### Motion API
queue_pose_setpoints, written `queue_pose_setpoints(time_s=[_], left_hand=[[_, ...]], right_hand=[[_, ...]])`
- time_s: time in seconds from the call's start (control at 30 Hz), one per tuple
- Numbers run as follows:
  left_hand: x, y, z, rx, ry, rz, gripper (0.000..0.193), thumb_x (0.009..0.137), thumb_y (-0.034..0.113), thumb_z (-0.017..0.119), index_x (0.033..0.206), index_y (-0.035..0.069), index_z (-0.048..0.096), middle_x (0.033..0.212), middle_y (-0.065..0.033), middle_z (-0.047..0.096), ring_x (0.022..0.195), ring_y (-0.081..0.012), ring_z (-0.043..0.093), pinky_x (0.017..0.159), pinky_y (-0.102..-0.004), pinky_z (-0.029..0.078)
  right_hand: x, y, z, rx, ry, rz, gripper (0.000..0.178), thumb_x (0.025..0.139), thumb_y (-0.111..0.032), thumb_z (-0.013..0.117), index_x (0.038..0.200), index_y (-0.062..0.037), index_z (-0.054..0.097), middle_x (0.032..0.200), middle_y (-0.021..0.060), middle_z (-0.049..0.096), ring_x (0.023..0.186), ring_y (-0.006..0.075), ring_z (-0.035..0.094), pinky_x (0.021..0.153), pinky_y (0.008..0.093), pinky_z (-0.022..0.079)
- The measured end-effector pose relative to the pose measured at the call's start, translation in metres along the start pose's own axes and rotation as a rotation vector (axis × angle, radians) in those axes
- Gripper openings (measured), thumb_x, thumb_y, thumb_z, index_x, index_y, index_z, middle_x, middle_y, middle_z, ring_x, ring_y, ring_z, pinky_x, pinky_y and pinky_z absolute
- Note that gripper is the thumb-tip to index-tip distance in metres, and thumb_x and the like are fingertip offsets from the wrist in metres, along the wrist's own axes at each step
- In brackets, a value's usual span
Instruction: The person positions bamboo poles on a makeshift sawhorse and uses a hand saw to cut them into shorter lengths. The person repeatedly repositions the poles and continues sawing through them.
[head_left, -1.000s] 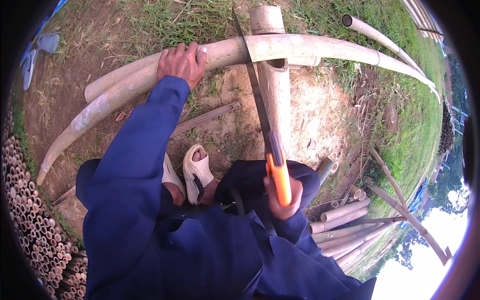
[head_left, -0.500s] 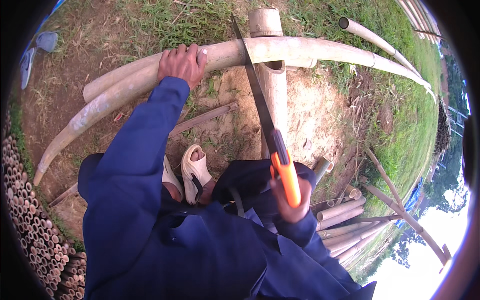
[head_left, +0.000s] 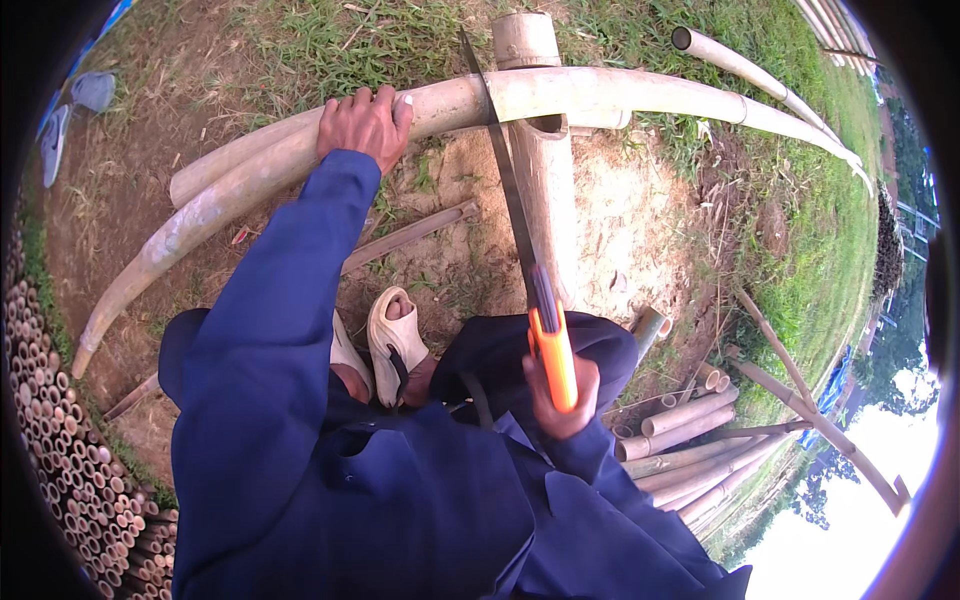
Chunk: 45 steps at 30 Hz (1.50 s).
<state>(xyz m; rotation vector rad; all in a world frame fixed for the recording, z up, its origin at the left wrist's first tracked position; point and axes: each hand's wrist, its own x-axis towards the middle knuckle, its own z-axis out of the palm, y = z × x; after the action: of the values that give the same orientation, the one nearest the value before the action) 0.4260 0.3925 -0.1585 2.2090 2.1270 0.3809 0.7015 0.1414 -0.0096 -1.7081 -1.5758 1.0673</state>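
Pole [head_left: 600, 92]: in the head view, laid crosswise over the bamboo support [head_left: 550, 200], reaching well out to both sides; a second pole [head_left: 190, 186] lies beside its left part.
Left hand [head_left: 363, 128]: spread palm-down on top of the pole, left of the blade; how hard it presses cannot be told.
Right hand [head_left: 580, 402]: wrapped around the saw's orange handle, above the person's knee.
Saw [head_left: 513, 190]: its blade slants across the pole, the tip past the far side.
Cut: seemingly under way at the blade; its depth cannot be read, and no parted end shows, so the rest of the thickness presumably remains.
Ground: a bamboo strip [head_left: 415, 235] lies ahead of the sandals [head_left: 395, 340]; tubes [head_left: 690, 412] are piled at right.
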Motion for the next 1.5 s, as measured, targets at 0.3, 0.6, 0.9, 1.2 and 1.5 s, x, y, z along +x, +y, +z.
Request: queue_pose_setpoints(time_s=[0.3, 0.6, 0.9, 1.2, 1.5], left_hand=[[-0.001, -0.016, -0.002, 0.029, -0.030, 0.000, 0.046, 0.108, 0.046, 0.042, 0.119, 0.012, 0.070, 0.107, -0.0182, 0.071, 0.101, -0.0368, 0.070, 0.096, -0.0481, 0.048], [-0.001, -0.005, -0.011, -0.003, -0.136, -0.027, 0.049, 0.107, 0.049, 0.046, 0.125, 0.010, 0.067, 0.116, -0.0161, 0.070, 0.110, -0.0350, 0.066, 0.102, -0.0487, 0.046], [0.022, -0.013, -0.043, -0.055, -0.515, 0.067, 0.078, 0.067, 0.043, 0.088, 0.129, 0.004, 0.060, 0.118, -0.0231, 0.072, 0.114, -0.0397, 0.067, 0.099, -0.0500, 0.051], [-0.018, 0.006, -0.074, -0.115, -0.552, 0.108, 0.075, 0.065, 0.038, 0.088, 0.123, -0.002, 0.062, 0.099, -0.0262, 0.074, 0.097, -0.0424, 0.073, 0.093, -0.0511, 0.055], [-0.086, 0.033, -0.068, -0.058, -0.420, 0.099, 0.065, 0.063, 0.033, 0.089, 0.115, 0.004, 0.062, 0.107, -0.0233, 0.073, 0.103, -0.0420, 0.070, 0.089, -0.0523, 0.055]], right_hand=[[0.035, 0.022, 0.013, 0.072, -0.039, 0.105, 0.022, 0.094, -0.011, 0.074, 0.110, 0.0035, 0.071, 0.076, 0.0126, 0.069, 0.064, 0.0215, 0.065, 0.062, 0.0361, 0.051], [0.155, -0.010, 0.043, 0.149, -0.036, -0.013, 0.027, 0.092, -0.014, 0.076, 0.077, 0.0026, 0.062, 0.059, 0.0121, 0.056, 0.054, 0.0205, 0.052, 0.056, 0.0394, 0.045], [0.134, 0.028, 0.056, 0.279, 0.067, 0.081, 0.024, 0.092, -0.016, 0.080, 0.099, 0.0022, 0.067, 0.071, 0.0053, 0.061, 0.066, 0.0148, 0.056, 0.064, 0.0357, 0.049], [0.102, -0.014, 0.011, 0.145, 0.093, -0.015, 0.026, 0.091, -0.018, 0.078, 0.102, 0.0036, 0.070, 0.072, 0.0147, 0.065, 0.065, 0.0231, 0.064, 0.065, 0.0373, 0.052], [0.040, 0.031, 0.005, 0.206, 0.033, 0.033, 0.024, 0.091, -0.019, 0.079, 0.097, 0.0016, 0.069, 0.070, 0.0134, 0.064, 0.063, 0.0218, 0.060, 0.064, 0.0379, 0.050]])
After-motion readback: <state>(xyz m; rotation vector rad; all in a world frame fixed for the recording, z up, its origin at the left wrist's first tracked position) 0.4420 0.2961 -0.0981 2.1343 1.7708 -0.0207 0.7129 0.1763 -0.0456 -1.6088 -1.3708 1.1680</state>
